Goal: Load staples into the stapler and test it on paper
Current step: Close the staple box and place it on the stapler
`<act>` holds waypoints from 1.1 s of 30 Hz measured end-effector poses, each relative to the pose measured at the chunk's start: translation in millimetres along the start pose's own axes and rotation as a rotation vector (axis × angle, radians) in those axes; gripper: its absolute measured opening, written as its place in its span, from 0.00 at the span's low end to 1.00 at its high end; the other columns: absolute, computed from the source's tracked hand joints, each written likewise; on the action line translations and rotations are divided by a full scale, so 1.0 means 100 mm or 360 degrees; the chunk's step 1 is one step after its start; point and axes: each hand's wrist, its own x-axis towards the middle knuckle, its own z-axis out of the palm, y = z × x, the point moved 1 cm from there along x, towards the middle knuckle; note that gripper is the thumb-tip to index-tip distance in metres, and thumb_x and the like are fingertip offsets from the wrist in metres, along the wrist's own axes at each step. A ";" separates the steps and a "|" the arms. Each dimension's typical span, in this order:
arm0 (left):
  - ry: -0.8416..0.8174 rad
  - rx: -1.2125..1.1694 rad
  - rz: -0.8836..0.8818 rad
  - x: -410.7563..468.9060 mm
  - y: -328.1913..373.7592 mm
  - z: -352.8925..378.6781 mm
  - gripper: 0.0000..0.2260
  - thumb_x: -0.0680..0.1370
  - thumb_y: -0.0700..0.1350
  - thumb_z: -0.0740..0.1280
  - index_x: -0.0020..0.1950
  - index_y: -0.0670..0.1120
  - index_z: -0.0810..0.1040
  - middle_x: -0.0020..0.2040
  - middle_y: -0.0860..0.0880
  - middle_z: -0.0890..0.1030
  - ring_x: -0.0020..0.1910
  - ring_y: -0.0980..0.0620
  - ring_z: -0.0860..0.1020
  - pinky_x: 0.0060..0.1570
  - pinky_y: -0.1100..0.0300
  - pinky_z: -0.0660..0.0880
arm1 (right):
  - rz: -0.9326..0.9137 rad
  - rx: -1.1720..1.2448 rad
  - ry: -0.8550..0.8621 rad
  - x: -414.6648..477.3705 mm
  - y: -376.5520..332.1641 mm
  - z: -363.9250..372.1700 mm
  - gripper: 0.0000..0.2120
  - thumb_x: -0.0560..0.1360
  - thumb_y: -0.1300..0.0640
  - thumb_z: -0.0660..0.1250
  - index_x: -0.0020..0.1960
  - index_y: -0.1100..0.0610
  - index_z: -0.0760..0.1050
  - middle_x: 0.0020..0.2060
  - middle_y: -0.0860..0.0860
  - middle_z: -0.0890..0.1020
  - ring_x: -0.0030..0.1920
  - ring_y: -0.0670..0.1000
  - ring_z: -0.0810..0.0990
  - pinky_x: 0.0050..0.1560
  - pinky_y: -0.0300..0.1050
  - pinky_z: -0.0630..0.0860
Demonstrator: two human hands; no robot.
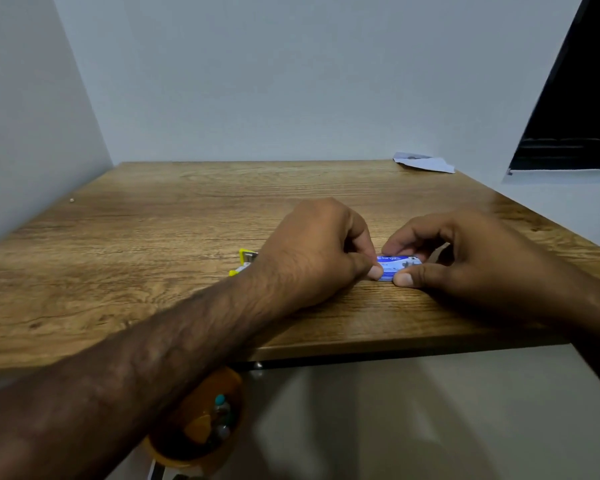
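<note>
Wooden table (153, 237), staple box (397, 266) between grips.

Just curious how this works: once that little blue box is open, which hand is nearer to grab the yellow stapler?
Probably the left hand: the yellow stapler lies just beyond its wrist, while the right hand sits on the blue box's far side.

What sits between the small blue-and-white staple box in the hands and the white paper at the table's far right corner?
In the head view, only bare wooden table lies between the staple box and the white paper.
</note>
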 end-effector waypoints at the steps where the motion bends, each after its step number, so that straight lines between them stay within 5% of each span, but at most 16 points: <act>1: -0.0014 0.0004 0.0008 -0.02 0.00 -0.02 0.05 0.69 0.49 0.80 0.41 0.50 0.88 0.36 0.55 0.85 0.37 0.60 0.81 0.39 0.63 0.76 | 0.0006 0.0027 0.0019 -0.01 0.01 0.02 0.11 0.67 0.47 0.79 0.48 0.38 0.84 0.45 0.29 0.83 0.45 0.38 0.81 0.42 0.42 0.78; 5: -0.0111 -0.0043 0.0123 -0.06 0.02 -0.17 0.04 0.72 0.48 0.78 0.43 0.49 0.88 0.40 0.55 0.87 0.41 0.60 0.84 0.42 0.63 0.79 | 0.0011 0.0104 0.0057 -0.10 0.03 0.02 0.16 0.65 0.41 0.76 0.51 0.30 0.81 0.45 0.29 0.82 0.43 0.35 0.81 0.37 0.39 0.73; 10: 0.0102 -0.0217 0.0093 -0.27 -0.34 -0.71 0.05 0.76 0.48 0.75 0.51 0.52 0.86 0.45 0.58 0.87 0.45 0.63 0.84 0.47 0.64 0.81 | -0.0015 0.0247 0.0116 -0.09 -0.02 0.01 0.15 0.64 0.39 0.77 0.50 0.30 0.82 0.44 0.34 0.84 0.40 0.36 0.82 0.36 0.38 0.72; 16: -0.0177 -0.0094 -0.0071 -0.53 -0.69 -0.82 0.26 0.69 0.59 0.78 0.66 0.57 0.79 0.57 0.60 0.84 0.57 0.64 0.81 0.55 0.60 0.80 | -0.0164 0.0505 0.0112 0.15 -0.41 0.15 0.10 0.66 0.49 0.79 0.47 0.43 0.86 0.42 0.40 0.87 0.39 0.39 0.84 0.39 0.27 0.75; 20: -0.0081 -0.0036 0.0000 -0.56 -0.72 -0.64 0.21 0.72 0.53 0.78 0.64 0.56 0.80 0.53 0.58 0.83 0.49 0.57 0.82 0.53 0.52 0.80 | -0.0221 0.0341 0.0066 0.32 -0.70 0.37 0.09 0.69 0.52 0.78 0.49 0.45 0.85 0.40 0.42 0.87 0.41 0.40 0.83 0.43 0.38 0.79; 29: 0.0027 -0.0154 0.0080 -0.58 -0.78 -0.56 0.16 0.72 0.55 0.76 0.59 0.58 0.82 0.53 0.60 0.84 0.52 0.59 0.82 0.53 0.49 0.81 | -0.0278 0.0251 0.0053 0.33 -0.76 0.53 0.11 0.72 0.48 0.76 0.53 0.42 0.81 0.42 0.42 0.86 0.42 0.44 0.83 0.43 0.48 0.81; 33: 0.0060 -0.0292 0.0085 -0.58 -0.79 -0.57 0.18 0.71 0.52 0.78 0.60 0.57 0.81 0.50 0.55 0.85 0.48 0.54 0.84 0.50 0.48 0.81 | -0.0245 0.0288 0.0136 0.29 -0.76 0.59 0.12 0.71 0.47 0.75 0.53 0.42 0.79 0.41 0.40 0.84 0.43 0.41 0.81 0.40 0.38 0.76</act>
